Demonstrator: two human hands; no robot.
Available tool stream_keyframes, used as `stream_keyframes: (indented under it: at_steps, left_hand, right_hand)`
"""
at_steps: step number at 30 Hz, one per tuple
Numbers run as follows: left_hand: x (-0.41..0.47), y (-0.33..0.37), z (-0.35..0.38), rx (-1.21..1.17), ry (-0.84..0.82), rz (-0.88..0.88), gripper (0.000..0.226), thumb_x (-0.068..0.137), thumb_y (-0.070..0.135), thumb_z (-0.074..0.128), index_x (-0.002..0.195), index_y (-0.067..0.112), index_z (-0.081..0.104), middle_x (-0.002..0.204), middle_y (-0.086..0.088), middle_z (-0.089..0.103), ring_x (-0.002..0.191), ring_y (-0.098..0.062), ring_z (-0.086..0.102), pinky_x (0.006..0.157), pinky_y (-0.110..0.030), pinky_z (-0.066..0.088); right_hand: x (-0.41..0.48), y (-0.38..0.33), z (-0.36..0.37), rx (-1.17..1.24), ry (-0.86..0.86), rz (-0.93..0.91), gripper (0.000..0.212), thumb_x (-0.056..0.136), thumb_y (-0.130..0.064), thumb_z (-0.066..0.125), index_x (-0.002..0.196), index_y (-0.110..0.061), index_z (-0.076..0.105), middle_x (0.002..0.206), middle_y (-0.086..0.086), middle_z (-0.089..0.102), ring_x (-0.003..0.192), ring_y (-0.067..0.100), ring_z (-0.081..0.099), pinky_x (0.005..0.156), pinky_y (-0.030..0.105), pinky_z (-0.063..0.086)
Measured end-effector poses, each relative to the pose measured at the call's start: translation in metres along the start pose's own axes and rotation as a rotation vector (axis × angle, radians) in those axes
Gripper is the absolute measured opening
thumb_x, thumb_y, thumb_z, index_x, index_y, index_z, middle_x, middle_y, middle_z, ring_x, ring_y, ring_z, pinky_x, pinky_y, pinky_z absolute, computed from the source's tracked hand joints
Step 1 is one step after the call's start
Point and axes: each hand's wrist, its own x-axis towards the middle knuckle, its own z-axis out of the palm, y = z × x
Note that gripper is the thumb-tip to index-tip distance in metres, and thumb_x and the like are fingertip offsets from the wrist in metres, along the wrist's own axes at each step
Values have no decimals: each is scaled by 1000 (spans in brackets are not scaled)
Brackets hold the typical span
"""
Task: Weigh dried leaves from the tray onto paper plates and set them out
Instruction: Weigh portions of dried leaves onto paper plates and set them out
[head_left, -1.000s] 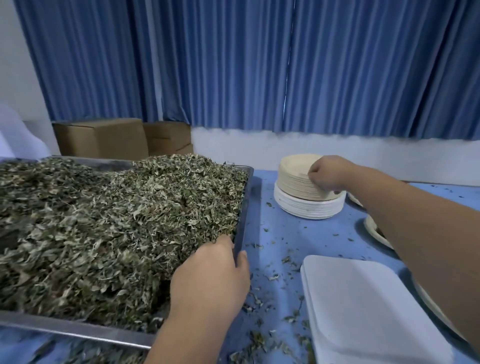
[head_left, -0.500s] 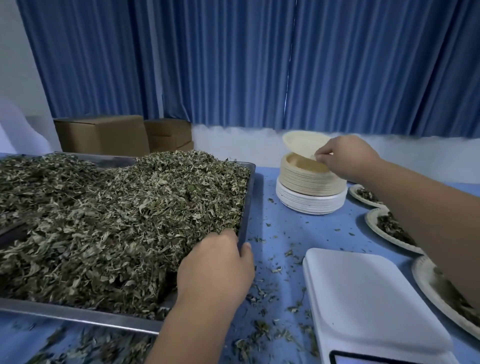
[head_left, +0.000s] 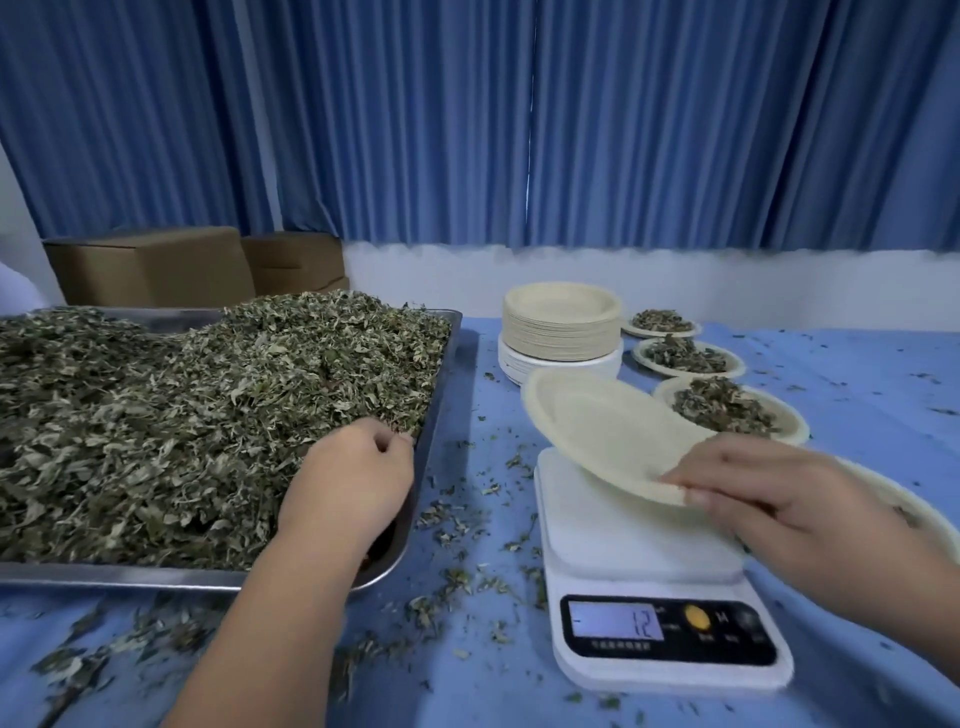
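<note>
A large metal tray heaped with dried leaves fills the left of the table. My left hand rests on the leaves at the tray's right edge, fingers curled into them. My right hand pinches the near rim of an empty beige paper plate, held tilted just above the white platform of a digital scale. The scale's display is lit. A stack of paper plates stands behind the scale.
Three filled plates of leaves sit in a row at the right, and another plate's rim shows under my right arm. Loose leaf bits litter the blue tablecloth. Cardboard boxes and blue curtains stand behind.
My right hand lifted one plate off the stack and carried it toward me, down over the scale. My left hand stayed at the tray's edge and curled its fingers into the leaves.
</note>
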Motion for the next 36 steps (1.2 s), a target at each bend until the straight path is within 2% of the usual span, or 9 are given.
stream_keyframes:
  at_steps: [8, 11, 16, 19, 22, 25, 28, 31, 36]
  left_hand:
    - [3, -4, -7, -544, 67, -164, 21, 97, 32, 49, 104, 24, 67, 90, 5, 69, 85, -20, 66, 73, -36, 52]
    - [2, -1, -13, -843, 104, -258, 19, 98, 25, 50, 98, 20, 68, 95, 2, 71, 84, -17, 68, 66, -29, 53]
    - [-2, 0, -23, -912, 265, -200, 19, 98, 18, 48, 96, 20, 66, 96, 0, 71, 81, -15, 66, 70, -28, 53]
    - [0, 1, -20, -721, 298, -110, 18, 96, 21, 49, 95, 27, 66, 94, 2, 70, 74, -13, 62, 66, -29, 51]
    - [14, 6, -12, -287, 299, 50, 19, 95, 23, 51, 106, 27, 67, 94, 4, 68, 53, -8, 52, 45, -20, 41]
    - [36, 9, -11, 284, 216, 250, 36, 92, 24, 58, 128, 26, 58, 131, -2, 55, 95, -18, 60, 78, -33, 52]
    - [54, 9, -13, 799, -20, 170, 56, 90, 35, 59, 143, 30, 42, 147, -6, 38, 128, -33, 43, 103, -48, 39]
    - [56, 6, -5, 931, -175, 103, 55, 91, 27, 58, 143, 32, 41, 147, -4, 37, 131, -32, 41, 107, -53, 32]
    - [48, 2, -1, 855, -135, 155, 53, 87, 6, 57, 135, 28, 50, 131, -8, 43, 115, -31, 50, 97, -46, 46]
  right_hand:
    - [-21, 3, -11, -76, -172, -37, 23, 85, -43, 55, 97, -38, 73, 99, -25, 62, 73, 2, 63, 67, 18, 46]
    - [-22, 1, -14, 36, -109, -35, 25, 80, -50, 54, 93, -40, 73, 99, -18, 63, 61, 10, 60, 59, 15, 42]
    - [-20, 0, -12, 105, 75, 0, 22, 80, -45, 52, 80, -39, 73, 90, -14, 63, 57, 11, 56, 55, 16, 40]
    - [-19, 3, -9, 123, 132, 46, 16, 84, -32, 59, 76, -40, 71, 88, -14, 64, 60, 12, 57, 55, 18, 41]
    - [-18, 8, -6, 117, 171, 67, 20, 83, -20, 64, 74, -36, 71, 87, -13, 64, 57, 14, 54, 53, 15, 38]
    - [-17, 10, -5, 138, 189, 73, 19, 83, -20, 64, 73, -34, 71, 86, -11, 63, 56, 16, 52, 51, 13, 36]
    - [-16, 14, -4, 143, 180, 87, 19, 83, -20, 64, 73, -34, 71, 87, -13, 62, 61, 16, 53, 53, 14, 36]
    - [-16, 17, -3, 163, 160, 102, 18, 83, -22, 63, 74, -35, 71, 86, -13, 61, 62, 17, 53, 54, 15, 35]
    - [-15, 19, -2, 168, 164, 102, 20, 84, -17, 65, 74, -32, 71, 85, -12, 60, 62, 17, 52, 53, 12, 34]
